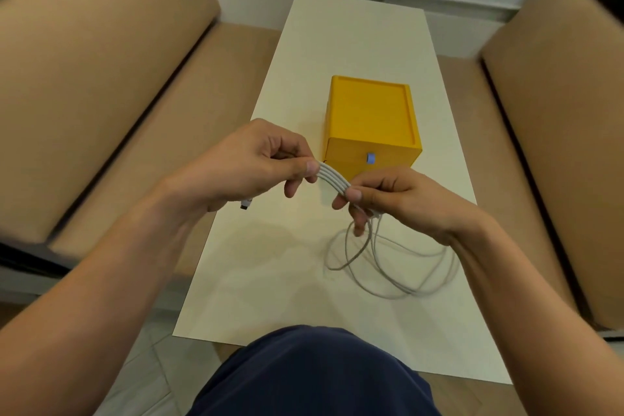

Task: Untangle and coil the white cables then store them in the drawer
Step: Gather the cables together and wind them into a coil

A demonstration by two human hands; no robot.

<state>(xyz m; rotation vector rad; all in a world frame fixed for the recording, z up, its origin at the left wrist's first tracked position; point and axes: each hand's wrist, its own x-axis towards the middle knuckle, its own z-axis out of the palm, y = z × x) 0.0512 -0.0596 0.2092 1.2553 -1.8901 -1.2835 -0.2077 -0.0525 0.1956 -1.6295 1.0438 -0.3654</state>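
Between left hand (256,162) and right hand (401,199): white cables (334,179) pinched taut.

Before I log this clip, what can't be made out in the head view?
Head view:
- Ends of the white cable: hidden inside the left hand and right hand.
- The loose loops on the table: blurred; knots or cable count unclear.
- The yellow drawer box: lower front hidden behind the hands; inside unseen.
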